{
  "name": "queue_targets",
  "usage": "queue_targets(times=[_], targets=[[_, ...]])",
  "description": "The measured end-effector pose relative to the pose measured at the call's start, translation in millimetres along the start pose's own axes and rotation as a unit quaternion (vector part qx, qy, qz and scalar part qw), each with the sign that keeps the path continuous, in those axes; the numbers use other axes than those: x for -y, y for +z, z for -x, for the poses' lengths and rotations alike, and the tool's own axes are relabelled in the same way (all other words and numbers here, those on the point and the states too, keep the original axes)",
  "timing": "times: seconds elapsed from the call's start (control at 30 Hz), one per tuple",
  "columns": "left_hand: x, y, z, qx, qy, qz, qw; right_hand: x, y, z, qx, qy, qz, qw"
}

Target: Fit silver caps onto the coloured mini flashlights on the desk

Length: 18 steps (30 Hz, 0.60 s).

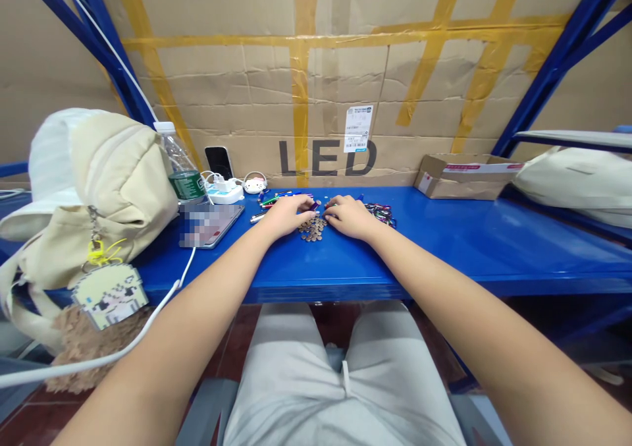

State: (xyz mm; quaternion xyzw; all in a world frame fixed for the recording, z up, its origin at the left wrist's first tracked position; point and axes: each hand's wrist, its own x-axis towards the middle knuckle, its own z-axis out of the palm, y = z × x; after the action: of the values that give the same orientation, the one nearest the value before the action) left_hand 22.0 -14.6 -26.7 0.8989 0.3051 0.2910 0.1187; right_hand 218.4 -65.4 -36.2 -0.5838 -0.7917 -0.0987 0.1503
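Observation:
Both of my hands rest on the blue shelf top, either side of a small heap of brown metal rings. My left hand lies knuckles up with its fingers curled toward the heap and toward several small colourful clips behind it. My right hand is also curled, fingertips at the heap's upper edge. A pile of coloured metal clips lies just right of that hand. What the fingertips pinch, if anything, is too small to make out.
A phone lies flat at left, its white cable running off the front edge. Behind it stand a water bottle, a white power strip and a cream backpack. A cardboard box and a cream bag sit at right. Taped cardboard forms the back wall.

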Motion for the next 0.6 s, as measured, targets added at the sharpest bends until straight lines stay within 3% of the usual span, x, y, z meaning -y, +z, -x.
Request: queue_targets(times=[0.43, 0.6], targets=[[0.3, -0.6, 0.0, 0.007, 0.007, -0.011, 1.000, -12.6, 3.3, 0.5, -0.012, -0.029, -0.041, 0.999], [-0.7, -1.3, -0.3, 0.013, 0.013, -0.020, 1.000, -10.9, 1.1, 1.3, 0.017, -0.032, -0.029, 0.999]])
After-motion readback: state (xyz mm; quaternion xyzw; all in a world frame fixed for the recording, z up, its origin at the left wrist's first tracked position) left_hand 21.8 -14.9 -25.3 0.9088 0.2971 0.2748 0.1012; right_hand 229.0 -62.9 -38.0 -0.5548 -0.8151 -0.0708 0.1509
